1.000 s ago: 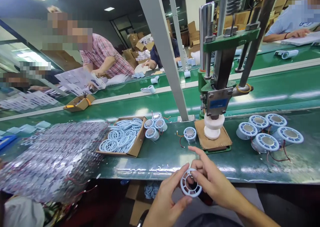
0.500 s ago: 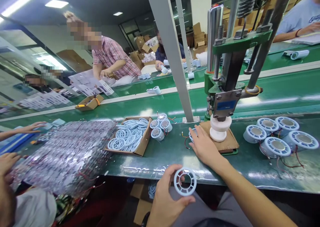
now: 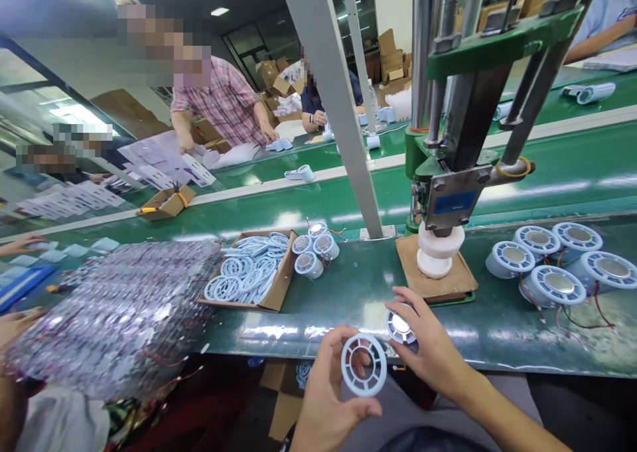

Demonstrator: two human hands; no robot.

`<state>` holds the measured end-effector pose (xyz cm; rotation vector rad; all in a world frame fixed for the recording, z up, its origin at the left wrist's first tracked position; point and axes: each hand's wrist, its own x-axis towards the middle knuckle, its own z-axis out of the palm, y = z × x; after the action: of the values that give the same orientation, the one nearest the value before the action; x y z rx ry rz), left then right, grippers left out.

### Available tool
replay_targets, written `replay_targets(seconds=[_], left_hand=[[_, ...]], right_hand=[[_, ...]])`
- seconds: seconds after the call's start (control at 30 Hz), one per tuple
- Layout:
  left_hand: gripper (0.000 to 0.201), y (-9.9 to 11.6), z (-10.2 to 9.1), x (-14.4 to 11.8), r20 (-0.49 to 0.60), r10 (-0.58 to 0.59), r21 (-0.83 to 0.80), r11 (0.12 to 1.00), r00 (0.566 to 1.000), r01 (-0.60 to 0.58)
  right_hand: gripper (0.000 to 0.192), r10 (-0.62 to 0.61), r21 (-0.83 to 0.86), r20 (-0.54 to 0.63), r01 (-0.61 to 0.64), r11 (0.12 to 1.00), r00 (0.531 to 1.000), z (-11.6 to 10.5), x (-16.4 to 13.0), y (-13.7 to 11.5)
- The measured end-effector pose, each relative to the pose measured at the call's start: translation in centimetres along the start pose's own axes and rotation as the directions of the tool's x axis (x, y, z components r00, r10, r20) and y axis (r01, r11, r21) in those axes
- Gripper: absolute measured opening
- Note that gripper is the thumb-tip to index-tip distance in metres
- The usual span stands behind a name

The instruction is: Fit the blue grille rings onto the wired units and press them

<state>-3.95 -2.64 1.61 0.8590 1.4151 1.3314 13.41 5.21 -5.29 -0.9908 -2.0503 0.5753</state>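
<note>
My left hand (image 3: 331,389) grips a light-blue spoked ring (image 3: 363,391) by its edge, fingers behind it and thumb below. Just to its right, my right hand (image 3: 432,346) is closed on a small round motor (image 3: 399,327) with a shiny silver face; my fingers partly cover it. Both hands are over the bench's front edge, close together but apart. Beyond my right hand stands a green hand press (image 3: 454,203) with a white round pressing head (image 3: 440,243) above a brown pad (image 3: 462,281).
On the right stand several motors with rings fitted (image 3: 557,285). A cardboard box (image 3: 283,289) of loose rings and several more motors (image 3: 308,264) are left of the press. Bagged parts (image 3: 114,312) pile further left, near a co-worker's hand. A grey post (image 3: 343,107) rises behind the bench.
My right hand has drawn the motor from beside the press pad toward me, next to the ring. My left hand still holds the ring, nearly unmoved. The view has shifted slightly.
</note>
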Motion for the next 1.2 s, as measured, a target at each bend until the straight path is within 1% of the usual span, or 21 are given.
replay_targets(seconds=[0.07,0.17,0.23,0.3,0.37,0.4,0.43,0.47,0.5,0.53,0.57,0.6,0.63,0.67,0.73,0.8,0.87,0.97,1.1,1.2], left_hand=[[0.081,-0.2,0.0,0.1,0.01,-0.009,0.016,1.0,1.0,0.009],[0.083,-0.8,-0.1,0.4,0.046,-0.014,0.06,0.998,0.999,0.011],[0.083,-1.2,0.0,0.6,0.066,-0.017,0.08,0.997,0.998,0.012],[0.083,-1.6,0.1,0.8,0.079,-0.02,0.084,0.996,0.997,0.013],[0.082,-1.9,0.4,0.9,0.092,-0.024,0.076,0.997,0.995,0.017],[0.08,-2.0,0.5,0.8,0.1,-0.026,0.07,0.997,0.995,0.019],[0.08,-2.1,0.7,0.8,0.108,-0.029,0.062,0.998,0.994,0.023],[0.079,-2.1,0.9,0.7,0.118,-0.033,0.052,0.998,0.993,0.027],[0.079,-2.2,1.1,0.5,0.126,-0.038,0.04,0.999,0.991,0.034],[0.078,-2.3,1.4,0.4,0.131,-0.047,0.028,0.999,0.99,0.044],[0.078,-2.3,1.6,0.2,0.132,-0.057,0.015,0.998,0.99,0.056],[0.077,-2.4,1.8,0.1,0.125,-0.067,0.003,0.998,0.99,0.067],[0.077,-2.4,1.9,0.0,0.113,-0.074,-0.004,0.997,0.991,0.075],[0.076,-2.5,2.1,-0.1,0.098,-0.078,-0.005,0.997,0.992,0.079],[0.076,-2.7,2.3,-0.3,0.09,-0.077,0.014,0.997,0.993,0.076],[0.076,-2.9,2.5,-0.5,0.116,-0.073,0.033,0.997,0.991,0.07],[0.076,-3.1,2.6,-0.6,0.141,-0.069,0.011,0.998,0.988,0.068],[0.077,-3.5,2.7,-0.7,0.104,-0.068,-0.055,0.996,0.992,0.074],[0.081,-3.6,2.7,-0.6,0.057,-0.068,-0.051,0.996,0.996,0.071],[0.079,-3.7,2.9,-0.7,0.011,-0.04,-0.049,0.998,0.999,0.04]], right_hand=[[0.053,0.034,0.042,-0.016,-0.033,0.999,0.999,0.0,-0.6,0.5],[0.055,0.034,0.058,0.003,-0.034,0.998,0.999,-0.1,-1.1,0.9],[0.056,0.019,0.055,-0.005,-0.019,0.998,1.0,-0.4,-1.2,0.8],[0.055,-0.01,0.042,-0.073,0.013,0.999,0.997,-0.9,-1.2,0.3],[0.047,-0.024,0.049,-0.204,0.035,0.998,0.979,-1.6,-1.4,-0.8],[0.042,-0.008,0.091,-0.255,0.032,0.995,0.967,-2.1,-1.5,-1.6],[0.036,0.038,0.174,-0.266,0.009,0.985,0.963,-2.6,-1.5,-2.4],[0.031,0.117,0.294,-0.223,-0.048,0.955,0.968,-3.1,-1.6,-3.2],[0.027,0.214,0.427,-0.126,-0.142,0.893,0.969,-3.4,-1.5,-4.0],[0.023,0.306,0.546,0.004,-0.259,0.797,0.952,-3.7,-1.5,-4.8],[0.023,0.377,0.63,0.136,-0.374,0.681,0.916,-3.9,-1.4,-5.4],[0.025,0.429,0.681,0.239,-0.465,0.566,0.871,-3.9,-1.3,-5.8],[0.028,0.468,0.713,0.296,-0.519,0.472,0.833,-3.8,-1.3,-6.1],[0.031,0.497,0.739,0.316,-0.538,0.406,0.808,-3.7,-1.2,-6.3],[0.037,0.542,0.785,0.3,-0.526,0.327,0.785,-3.2,-1.0,-6.4],[0.041,0.586,0.818,0.274,-0.505,0.276,0.763,-2.9,-0.8,-6.4],[0.043,0.608,0.831,0.277,-0.503,0.236,0.744,-2.7,-0.7,-6.4],[0.043,0.593,0.839,0.298,-0.502,0.212,0.748,-2.7,-0.5,-6.4],[0.043,0.567,0.84,0.3,-0.494,0.225,0.767,-2.6,-0.6,-6.3],[0.04,0.54,0.827,0.286,-0.489,0.278,0.791,-2.5,-0.9,-6.3]])
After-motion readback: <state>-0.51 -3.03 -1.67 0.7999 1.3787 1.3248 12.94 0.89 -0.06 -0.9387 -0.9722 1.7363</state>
